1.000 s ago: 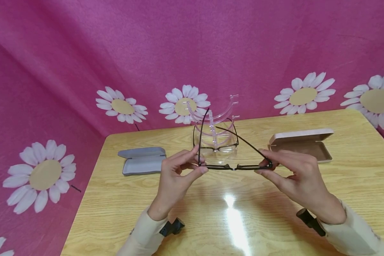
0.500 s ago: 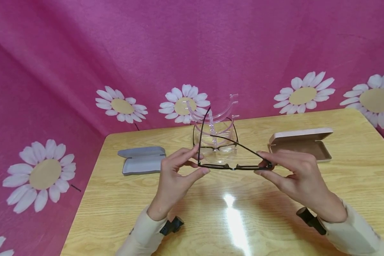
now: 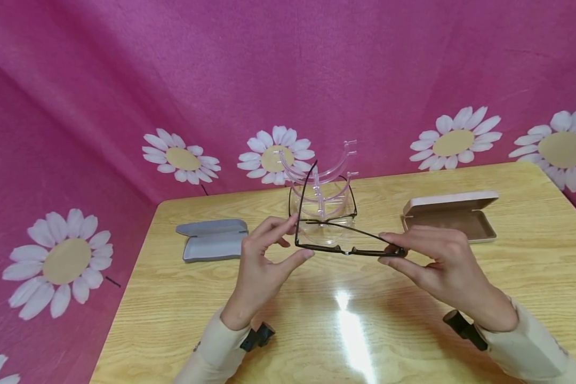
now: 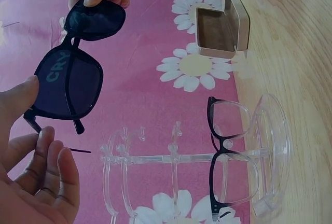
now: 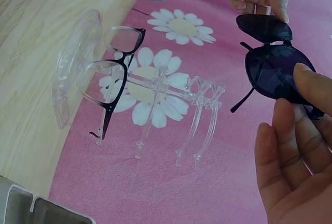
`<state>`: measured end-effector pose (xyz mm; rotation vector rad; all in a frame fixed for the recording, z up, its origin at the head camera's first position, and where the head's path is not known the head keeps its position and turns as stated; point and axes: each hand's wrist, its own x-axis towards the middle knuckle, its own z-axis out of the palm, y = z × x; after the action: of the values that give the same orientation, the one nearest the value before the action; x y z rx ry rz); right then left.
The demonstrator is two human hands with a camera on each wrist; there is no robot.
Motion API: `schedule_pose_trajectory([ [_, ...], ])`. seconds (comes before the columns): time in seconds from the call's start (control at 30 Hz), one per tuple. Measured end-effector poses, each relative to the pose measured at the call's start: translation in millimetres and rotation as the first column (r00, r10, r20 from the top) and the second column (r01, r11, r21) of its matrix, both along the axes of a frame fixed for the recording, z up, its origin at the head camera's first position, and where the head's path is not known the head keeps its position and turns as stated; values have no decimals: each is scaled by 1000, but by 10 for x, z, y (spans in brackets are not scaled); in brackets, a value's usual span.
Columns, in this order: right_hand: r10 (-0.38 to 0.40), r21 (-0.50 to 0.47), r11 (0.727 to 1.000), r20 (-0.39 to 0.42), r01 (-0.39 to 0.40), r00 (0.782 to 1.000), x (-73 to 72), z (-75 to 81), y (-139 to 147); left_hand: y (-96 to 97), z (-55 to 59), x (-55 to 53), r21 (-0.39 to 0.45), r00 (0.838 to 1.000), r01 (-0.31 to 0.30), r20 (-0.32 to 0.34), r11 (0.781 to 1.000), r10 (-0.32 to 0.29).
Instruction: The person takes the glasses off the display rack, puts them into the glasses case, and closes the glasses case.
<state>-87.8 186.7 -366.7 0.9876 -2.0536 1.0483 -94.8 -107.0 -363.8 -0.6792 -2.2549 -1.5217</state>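
A pair of dark-lensed sunglasses (image 4: 72, 86) with a black frame is held up above the table between both hands. My left hand (image 3: 264, 266) pinches its left end between thumb and fingers, near the hinge. At the opposite end my right hand (image 3: 444, 261) pinches the frame with thumb and index finger. The left temple points away toward the stand, while the right temple slants inward behind the lenses. Pale lettering shows on one lens in the left wrist view. Just beyond, a clear display stand (image 4: 150, 158) carries black-framed eyeglasses (image 4: 221, 146) with clear lenses on its lowest tier.
A grey glasses case (image 3: 213, 246) lies with its lid up at left on the wooden table (image 3: 288, 325). To the right stands a beige case (image 3: 451, 201), also with lid raised and brown inside. A pink curtain (image 3: 221, 69) with daisies hangs behind the table.
The right temple of the sunglasses has swung inward and lower, closer to the lenses. The right end of the frame has dipped slightly; both hands keep their hold nearly in place.
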Motion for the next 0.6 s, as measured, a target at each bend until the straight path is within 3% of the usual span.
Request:
schedule_pose_trajectory([
  [0.6,73,23,997,-33,-72,997,-36,2,-19,5,-34,-29,19,999,31,-14,999,-31],
])
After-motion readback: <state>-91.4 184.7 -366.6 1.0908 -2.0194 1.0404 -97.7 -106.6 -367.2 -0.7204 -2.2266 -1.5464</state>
